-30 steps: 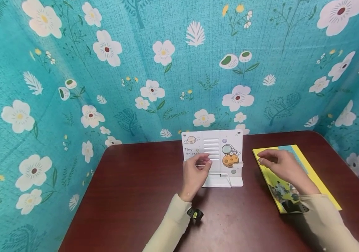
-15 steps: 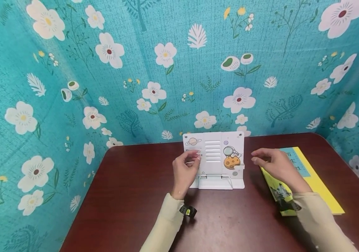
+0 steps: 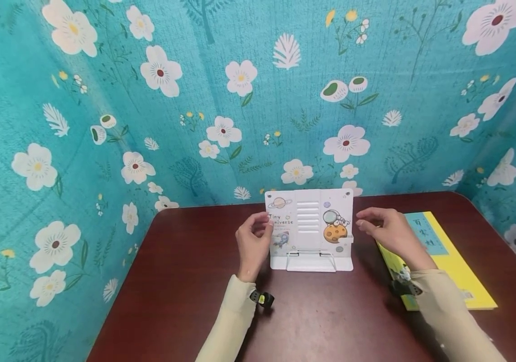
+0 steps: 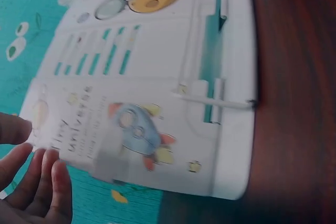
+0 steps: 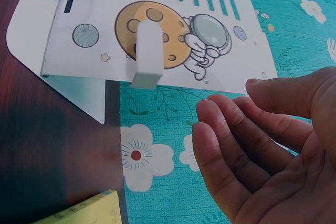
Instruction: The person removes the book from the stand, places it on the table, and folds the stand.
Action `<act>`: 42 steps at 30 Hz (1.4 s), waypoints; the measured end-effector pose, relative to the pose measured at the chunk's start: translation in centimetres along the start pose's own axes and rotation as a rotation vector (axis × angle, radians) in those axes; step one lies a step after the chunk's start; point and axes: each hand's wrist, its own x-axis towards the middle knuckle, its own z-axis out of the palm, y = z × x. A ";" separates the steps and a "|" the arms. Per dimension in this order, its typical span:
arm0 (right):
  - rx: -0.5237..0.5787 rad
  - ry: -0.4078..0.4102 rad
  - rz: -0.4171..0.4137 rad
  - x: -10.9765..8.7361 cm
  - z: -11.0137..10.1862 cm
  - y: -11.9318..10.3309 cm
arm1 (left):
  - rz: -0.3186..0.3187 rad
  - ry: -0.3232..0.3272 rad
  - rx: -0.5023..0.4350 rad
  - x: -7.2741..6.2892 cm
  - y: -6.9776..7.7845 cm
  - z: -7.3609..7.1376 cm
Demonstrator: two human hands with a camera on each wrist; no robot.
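White rectangular reading stand [image 3: 308,244], printed with planets and an astronaut, upright near the far edge of the dark red-brown wooden table [image 3: 185,266]; a white wire bracket [image 4: 215,99] crosses its base. The left hand [image 3: 254,246], loosely curved, thumb and fingertips slightly parted, lies at its left edge; contact cannot be told. The right hand [image 3: 393,232], relaxed and holding nothing, hovers just beside its right edge, near a yellow-and-blue rectangular paper book [image 3: 458,266].

We see bright light, a sheen on the tabletop [image 3: 305,327], a shadow beside the left sleeve [image 3: 227,319] and (left wrist view only) a blurred white stand [image 4: 163,66].
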 end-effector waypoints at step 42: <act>0.007 0.116 -0.005 1.6 2.9 1.1 | -0.167 -0.082 -0.037 1.1 -3.1 -0.2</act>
